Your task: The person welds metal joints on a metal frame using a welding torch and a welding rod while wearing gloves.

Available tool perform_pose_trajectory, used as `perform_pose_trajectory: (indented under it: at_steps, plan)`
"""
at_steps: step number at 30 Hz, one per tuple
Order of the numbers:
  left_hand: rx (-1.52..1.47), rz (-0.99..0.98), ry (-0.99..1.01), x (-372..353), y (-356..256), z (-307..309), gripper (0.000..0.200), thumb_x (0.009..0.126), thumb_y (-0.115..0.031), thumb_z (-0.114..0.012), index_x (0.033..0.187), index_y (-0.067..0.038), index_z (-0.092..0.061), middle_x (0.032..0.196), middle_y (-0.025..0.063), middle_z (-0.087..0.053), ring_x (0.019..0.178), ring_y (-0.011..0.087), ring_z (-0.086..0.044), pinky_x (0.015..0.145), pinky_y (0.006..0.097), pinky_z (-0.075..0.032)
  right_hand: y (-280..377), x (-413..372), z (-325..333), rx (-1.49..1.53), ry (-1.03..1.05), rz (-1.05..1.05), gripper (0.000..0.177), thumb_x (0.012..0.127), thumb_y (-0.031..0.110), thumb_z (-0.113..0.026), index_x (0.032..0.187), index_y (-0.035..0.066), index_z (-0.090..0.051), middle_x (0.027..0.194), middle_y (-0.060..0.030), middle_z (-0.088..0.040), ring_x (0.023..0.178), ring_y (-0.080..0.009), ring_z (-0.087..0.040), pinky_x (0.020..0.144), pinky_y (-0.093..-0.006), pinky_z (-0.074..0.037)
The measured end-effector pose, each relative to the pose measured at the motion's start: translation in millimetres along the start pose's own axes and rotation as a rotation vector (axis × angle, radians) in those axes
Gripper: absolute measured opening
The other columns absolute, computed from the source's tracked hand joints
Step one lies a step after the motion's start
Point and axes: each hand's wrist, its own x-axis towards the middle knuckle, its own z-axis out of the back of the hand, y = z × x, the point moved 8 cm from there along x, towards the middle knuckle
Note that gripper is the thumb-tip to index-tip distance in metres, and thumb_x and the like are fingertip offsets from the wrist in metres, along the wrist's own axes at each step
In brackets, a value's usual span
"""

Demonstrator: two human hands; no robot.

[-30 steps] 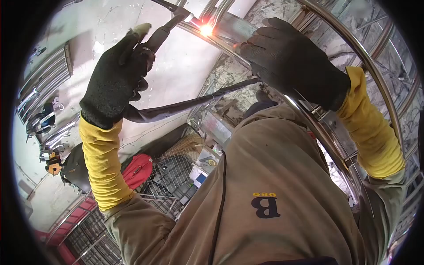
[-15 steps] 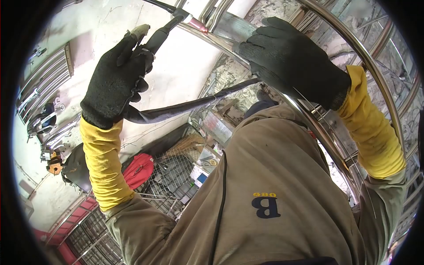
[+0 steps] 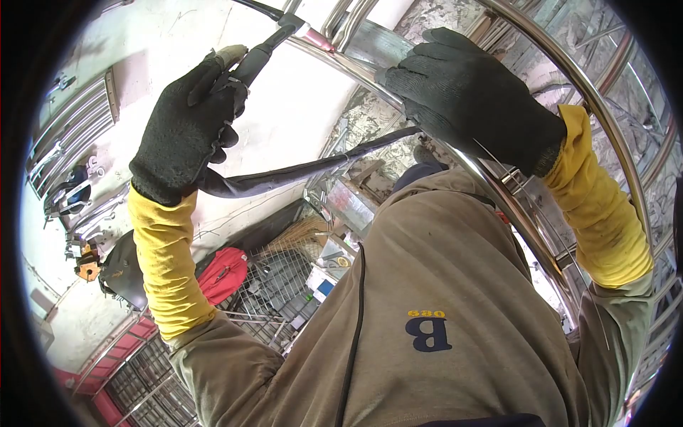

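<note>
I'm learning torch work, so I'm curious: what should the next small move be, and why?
Probably the left black-gloved hand should ease the black-handled torch slightly away from the shiny steel tube. No bright light shows at the torch's pink nozzle, and that nozzle partly hides the metal, so a clearer look seems useful.

Torch cut off above, partly hidden by left hand
</note>
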Motion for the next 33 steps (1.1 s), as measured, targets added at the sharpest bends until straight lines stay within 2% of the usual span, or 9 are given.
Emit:
perform_pose_trajectory:
  at_steps: [1,2,5,7,16,28,30,31,33]
  plan:
    - [-0.019,0.015,-0.001,0.9,4.3,2.4,0.049,0.109,-0.023,-0.062,0.155,-0.01,-0.059,0.091,-0.0001,-0.063,0.065,0.0063,-0.06,0.054,0.0227,-0.048,-28.2,-50.2,8.1,0.153,-0.102,-0.252,0.038,0.09,0.01,-0.076,0.129,0.009,-0.076,0.108,-0.0099,-0.077,0.109,-0.0265,-0.073,0.096,-0.0396,-0.059]
    - [0.003,0.008,-0.001,-0.5,0.0,0.5,0.046,0.11,-0.024,-0.063,0.154,-0.011,-0.06,0.09,-0.0011,-0.062,0.066,0.0057,-0.059,0.055,0.0221,-0.048,-27.5,-43.8,7.0,0.153,-0.103,-0.252,0.038,0.09,0.01,-0.076,0.129,0.009,-0.076,0.108,-0.0099,-0.077,0.109,-0.0265,-0.073,0.096,-0.0396,-0.059]
    - [-0.107,-0.04,0.028,-3.1,-0.1,-4.6,0.056,0.109,-0.021,-0.06,0.164,-0.012,-0.05,0.096,-0.0001,-0.065,0.064,0.0068,-0.055,0.054,0.0215,-0.046,8.6,20.6,-4.1,-0.069,-0.041,0.071,0.031,0.088,0.011,-0.078,0.118,0.005,-0.074,0.099,-0.0068,-0.071,0.098,-0.0239,-0.068,0.094,-0.0397,-0.055]
    - [-0.101,-0.016,-0.01,-4.6,-4.5,-7.5,0.056,0.108,-0.022,-0.06,0.163,-0.015,-0.052,0.09,-0.0026,-0.06,0.061,0.0049,-0.05,0.052,0.0201,-0.036,31.5,51.0,-7.4,-0.217,-0.001,0.285,0.027,0.086,0.013,-0.079,0.111,0.003,-0.072,0.093,-0.0048,-0.067,0.09,-0.0222,-0.065,0.092,-0.0398,-0.053]
    - [-0.138,0.008,-0.011,-4.9,-3.6,-9.3,0.055,0.108,-0.022,-0.058,0.162,-0.016,-0.053,0.09,-0.0032,-0.06,0.061,0.0044,-0.05,0.051,0.0198,-0.036,44.2,60.4,7.1,-0.171,0.032,0.282,0.033,0.084,0.01,-0.08,0.116,0.001,-0.073,0.099,-0.0064,-0.07,0.09,-0.0253,-0.065,0.091,-0.0398,-0.053]
    - [-0.049,-0.008,-0.044,-7.8,-10.1,-7.3,0.052,0.106,-0.023,-0.059,0.158,-0.015,-0.059,0.092,0.0003,-0.063,0.062,0.0048,-0.054,0.051,0.0198,-0.041,40.4,57.1,6.6,-0.134,0.01,0.308,0.035,0.088,0.01,-0.078,0.122,-0.001,-0.074,0.106,-0.0099,-0.074,0.1,-0.0272,-0.069,0.093,-0.0431,-0.056]
    - [-0.038,0.002,-0.012,-8.9,-10.6,-8.9,0.05,0.108,-0.026,-0.06,0.157,-0.013,-0.06,0.093,0.0014,-0.064,0.062,0.006,-0.057,0.052,0.0207,-0.044,23.1,48.5,-21.4,-0.178,0.17,0.263,0.046,0.094,0.011,-0.076,0.138,-0.002,-0.068,0.128,-0.0129,-0.074,0.118,-0.0256,-0.07,0.102,-0.0422,-0.057]
    - [-0.037,0.003,-0.011,-8.6,-9.7,-8.0,0.05,0.108,-0.026,-0.06,0.157,-0.013,-0.06,0.093,0.0014,-0.064,0.062,0.006,-0.057,0.052,0.0207,-0.044,30.1,30.0,8.7,0.014,-0.236,0.393,0.028,0.095,0.018,-0.072,0.12,0.006,-0.075,0.098,-0.0102,-0.074,0.094,-0.026,-0.069,0.094,-0.0429,-0.054]
    - [-0.001,0.048,-0.032,-7.8,-2.7,-4.8,0.047,0.109,-0.023,-0.064,0.154,-0.01,-0.06,0.088,-0.0019,-0.061,0.065,0.0055,-0.057,0.055,0.0225,-0.047,25.1,30.1,0.9,-0.026,-0.138,0.351,0.031,0.094,0.016,-0.073,0.123,0.005,-0.075,0.104,-0.0095,-0.074,0.097,-0.0252,-0.069,0.096,-0.0422,-0.054]
